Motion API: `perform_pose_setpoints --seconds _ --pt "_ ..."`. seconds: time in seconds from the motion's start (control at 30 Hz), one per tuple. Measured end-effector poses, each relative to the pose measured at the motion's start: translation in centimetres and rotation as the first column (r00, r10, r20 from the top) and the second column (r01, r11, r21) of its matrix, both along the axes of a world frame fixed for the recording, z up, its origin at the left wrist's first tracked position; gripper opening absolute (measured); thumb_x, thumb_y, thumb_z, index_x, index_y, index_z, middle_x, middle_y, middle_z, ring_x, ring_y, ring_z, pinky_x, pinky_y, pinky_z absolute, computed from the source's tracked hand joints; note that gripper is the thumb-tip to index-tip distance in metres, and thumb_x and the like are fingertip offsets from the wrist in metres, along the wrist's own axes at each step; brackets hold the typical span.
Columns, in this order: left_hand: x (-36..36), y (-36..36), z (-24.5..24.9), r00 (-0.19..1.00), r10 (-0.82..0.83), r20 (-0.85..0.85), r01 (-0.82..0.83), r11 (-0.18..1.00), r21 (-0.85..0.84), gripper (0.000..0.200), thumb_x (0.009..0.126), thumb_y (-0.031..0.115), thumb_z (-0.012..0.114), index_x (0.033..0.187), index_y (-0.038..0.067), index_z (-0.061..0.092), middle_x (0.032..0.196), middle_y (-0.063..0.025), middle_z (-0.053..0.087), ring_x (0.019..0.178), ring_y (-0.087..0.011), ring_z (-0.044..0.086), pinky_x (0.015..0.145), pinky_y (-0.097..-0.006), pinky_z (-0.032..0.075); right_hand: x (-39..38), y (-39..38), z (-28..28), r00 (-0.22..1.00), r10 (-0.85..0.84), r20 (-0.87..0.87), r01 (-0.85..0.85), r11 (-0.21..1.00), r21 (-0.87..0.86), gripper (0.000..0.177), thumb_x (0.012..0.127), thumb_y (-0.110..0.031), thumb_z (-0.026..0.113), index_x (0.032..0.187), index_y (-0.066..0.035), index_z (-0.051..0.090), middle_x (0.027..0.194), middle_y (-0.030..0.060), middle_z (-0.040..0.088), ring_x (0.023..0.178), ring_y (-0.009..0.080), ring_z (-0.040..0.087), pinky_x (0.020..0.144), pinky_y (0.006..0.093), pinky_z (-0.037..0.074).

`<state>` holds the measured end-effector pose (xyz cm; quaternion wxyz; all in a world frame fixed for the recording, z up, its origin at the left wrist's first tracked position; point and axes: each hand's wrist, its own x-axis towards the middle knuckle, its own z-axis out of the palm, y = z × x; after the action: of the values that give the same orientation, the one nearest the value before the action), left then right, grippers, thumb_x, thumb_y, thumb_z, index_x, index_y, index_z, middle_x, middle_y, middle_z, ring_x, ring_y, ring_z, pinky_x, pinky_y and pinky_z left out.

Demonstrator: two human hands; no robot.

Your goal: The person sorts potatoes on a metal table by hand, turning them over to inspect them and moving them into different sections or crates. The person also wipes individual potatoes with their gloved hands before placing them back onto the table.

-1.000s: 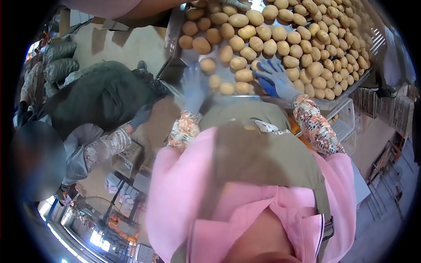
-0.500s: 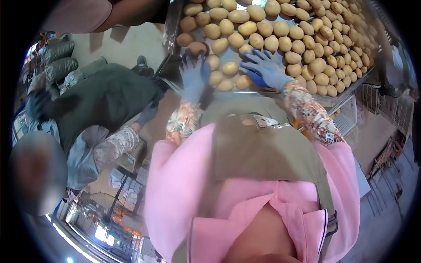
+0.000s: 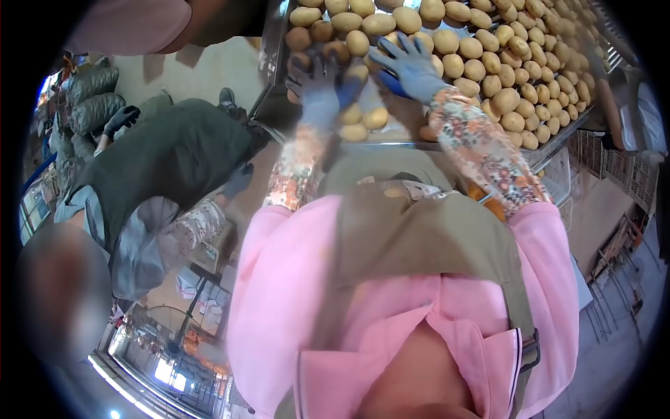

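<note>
Several yellow-brown potatoes [image 3: 506,101] lie across a metal-edged sorting table [image 3: 391,144]. My left hand [image 3: 317,87], in a grey-blue glove, is over the table's near left part, fingers spread above darker potatoes; its fingers are slightly blurred. Just right of it, a few potatoes [image 3: 354,133] lie near the front edge. My right hand [image 3: 412,70], in a matching glove with a blue palm, is spread flat beside the potatoes at the middle, its fingertips by the far ones. Neither hand is closed round a potato.
At the left, a co-worker in a dark apron [image 3: 167,157] stands beside the table, with one dark-gloved hand [image 3: 122,120] raised. Filled green sacks [image 3: 96,112] are stacked behind. Another person's arm [image 3: 202,21] reaches in at the top left. White crates [image 3: 558,174] stand below the table's right side.
My right hand has moved left and slightly up, and my left hand has shifted a little right. Potatoes between them have moved. The co-worker's dark-gloved hand has come up near the sacks.
</note>
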<state>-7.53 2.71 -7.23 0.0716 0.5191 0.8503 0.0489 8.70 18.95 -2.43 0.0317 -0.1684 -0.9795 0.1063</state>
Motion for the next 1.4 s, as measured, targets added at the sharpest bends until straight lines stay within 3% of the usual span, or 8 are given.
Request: perform_pose_setpoints --seconds 0.13,0.4,0.63,0.87,0.97,1.1,1.3,1.4 --pt "3.1 -4.6 -0.2 0.993 -0.109 -0.048 0.108 0.994 -0.023 0.062 0.091 0.055 0.044 0.143 0.022 0.042 0.151 -0.0093 0.034 0.140 -0.0348 0.027 0.099 -0.0800 0.002 7.5 -2.4 0.1 0.963 0.164 0.216 -0.162 0.986 -0.027 0.053 0.088 -0.038 0.057 0.139 -0.029 0.045 0.150 0.0087 0.035 0.138 0.0430 0.025 0.112 0.0583 0.020" --pt "1.8 -6.2 1.1 0.997 -0.062 0.035 0.061 0.998 0.009 0.060 0.090 0.058 0.045 0.141 0.025 0.045 0.149 -0.0096 0.037 0.140 -0.0362 0.027 0.104 -0.0734 0.008 5.8 -5.8 0.6 0.998 0.057 0.027 -0.025 0.756 -0.654 0.046 0.087 -0.037 0.062 0.129 -0.020 0.056 0.141 0.0138 0.046 0.135 0.0398 0.034 0.108 0.0514 0.032" --pt "0.5 -8.3 0.9 0.955 0.092 0.281 -0.187 0.923 0.336 0.056 0.090 0.040 0.057 0.135 0.007 0.049 0.134 -0.0153 0.051 0.125 -0.0431 0.042 0.102 -0.0621 0.028 10.4 -4.9 3.7 0.937 0.063 0.342 0.045 0.953 -0.300 0.039 0.086 -0.023 0.062 0.124 -0.017 0.061 0.137 0.0095 0.051 0.133 0.0345 0.039 0.109 0.0420 0.035" --pt "-0.6 2.3 1.3 0.956 0.110 0.273 -0.186 0.945 0.270 0.072 0.089 0.059 0.048 0.144 0.014 0.037 0.148 -0.0252 0.031 0.136 -0.0486 0.025 0.111 -0.0587 0.020 4.1 -8.0 0.3 0.994 -0.110 0.025 0.089 0.629 -0.772 0.035 0.089 -0.011 0.050 0.123 -0.016 0.060 0.127 0.0125 0.057 0.121 0.0304 0.051 0.104 0.0431 0.038" --pt "0.8 1.4 0.3 0.991 0.059 0.120 -0.057 0.998 -0.017 0.080 0.086 0.067 0.043 0.149 0.019 0.029 0.152 -0.0248 0.023 0.137 -0.0513 0.022 0.111 -0.0612 0.016 4.5 -4.7 1.6 0.967 -0.255 0.011 0.173 0.623 -0.763 0.033 0.090 -0.016 0.052 0.122 -0.013 0.060 0.121 0.0151 0.061 0.115 0.0314 0.055 0.100 0.0422 0.041" --pt "2.1 -3.5 1.6 1.000 -0.015 -0.020 0.013 0.993 -0.118 0.082 0.086 0.064 0.047 0.151 0.021 0.024 0.153 -0.0183 0.025 0.136 -0.0525 0.021 0.110 -0.0592 0.017 10.2 -2.4 1.9 0.996 0.079 -0.037 -0.076 0.994 0.079 0.027 0.088 -0.024 0.060 0.113 -0.017 0.064 0.118 0.0108 0.063 0.108 0.0311 0.059 0.096 0.0395 0.044" --pt "0.3 -7.5 2.9 0.987 -0.064 0.145 0.044 0.990 0.135 0.050 0.089 0.033 0.058 0.132 0.008 0.052 0.131 -0.0165 0.053 0.126 -0.0358 0.044 0.107 -0.0521 0.027 6.8 -5.8 4.4 0.935 -0.263 0.237 0.350 0.581 -0.735 0.027 0.088 -0.025 0.060 0.114 -0.020 0.064 0.130 0.0098 0.056 0.109 0.0333 0.057 0.093 0.0426 0.047" --pt "-1.6 -3.4 3.7 0.965 -0.016 0.261 -0.085 0.925 0.370 0.041 0.090 0.028 0.056 0.125 0.006 0.057 0.126 -0.0199 0.056 0.120 -0.0365 0.050 0.104 -0.0491 0.033 3.3 -7.8 0.8 0.995 0.043 -0.092 -0.054 0.992 -0.118 0.031 0.092 -0.026 0.052 0.120 -0.020 0.062 0.121 0.0107 0.062 0.112 0.0298 0.058 0.099 0.0382 0.043"
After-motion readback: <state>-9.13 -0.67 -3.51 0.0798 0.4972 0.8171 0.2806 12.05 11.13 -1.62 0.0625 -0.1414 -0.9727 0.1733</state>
